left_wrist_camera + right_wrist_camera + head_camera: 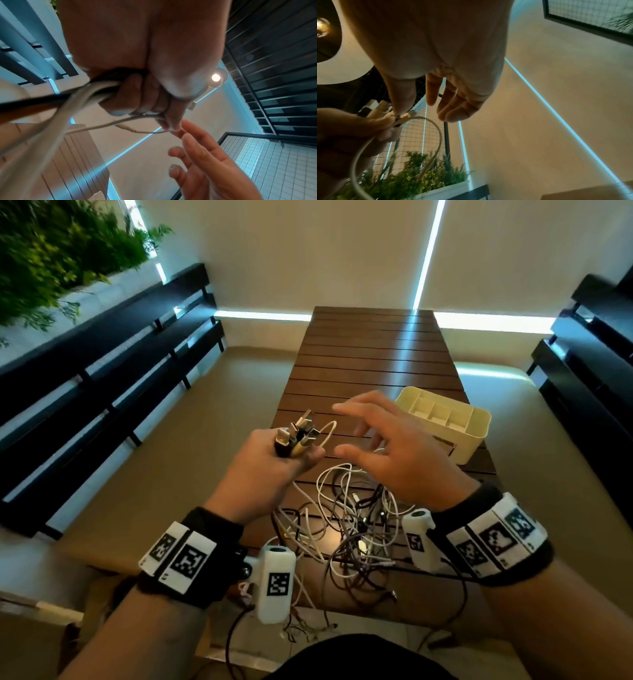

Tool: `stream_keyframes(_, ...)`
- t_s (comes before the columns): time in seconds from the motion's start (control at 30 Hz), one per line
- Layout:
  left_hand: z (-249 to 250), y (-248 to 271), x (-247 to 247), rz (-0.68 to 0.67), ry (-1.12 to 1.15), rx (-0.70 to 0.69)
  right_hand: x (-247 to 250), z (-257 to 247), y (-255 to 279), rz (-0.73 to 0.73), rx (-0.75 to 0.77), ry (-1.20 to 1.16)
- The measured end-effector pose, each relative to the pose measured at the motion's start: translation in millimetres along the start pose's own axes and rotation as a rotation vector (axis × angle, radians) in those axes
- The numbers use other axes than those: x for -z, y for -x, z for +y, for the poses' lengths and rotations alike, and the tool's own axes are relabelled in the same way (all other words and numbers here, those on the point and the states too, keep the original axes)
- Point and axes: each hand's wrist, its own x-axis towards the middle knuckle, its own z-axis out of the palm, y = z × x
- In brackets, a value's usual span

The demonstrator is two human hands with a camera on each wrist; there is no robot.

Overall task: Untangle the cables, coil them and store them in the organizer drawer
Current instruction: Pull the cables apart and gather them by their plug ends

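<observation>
My left hand (274,460) is raised above the slatted table (373,361) and grips a bundle of cable plug ends (297,434), which stick up out of the fist. One white cable loop (328,433) curves out beside them. The left wrist view shows the curled fingers (137,97) round several white and dark cables (72,94). My right hand (387,446) hovers just right of the bundle, fingers spread, holding nothing. Its thumb (402,94) is close to the plugs (385,109). Below both hands lies a tangle of white and dark cables (352,529). The cream organizer (445,422) stands to the right.
Dark benches (109,364) run along the left, with another dark bench (596,354) at the right. Green plants (65,244) fill the far left corner. Several cables hang over the table's near edge (308,621). The far half of the table holds nothing I can see.
</observation>
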Motion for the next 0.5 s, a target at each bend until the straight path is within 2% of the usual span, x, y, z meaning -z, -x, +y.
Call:
stream_keyframes(0.13,-7.1,8.2,5.0,-0.026,0.019,0.014,-21.2,3.9,1.8,-0.072,0.037,0.006)
stream_keyframes(0.23,-16.4,19.1,10.6,0.029,0.037,0.055,-34.3,7.7,11.3,-0.192,-0.042,-0.024)
stream_keyframes(0.4,-32.4,37.8,29.1,0.169,0.223,0.181,-54.3,13.5,40.9,-0.622,-0.416,-0.07)
stream_keyframes(0.5,-37.1,52.2,42.1,0.238,0.289,0.203,-72.9,18.4,64.7,-0.896,-0.493,-0.069)
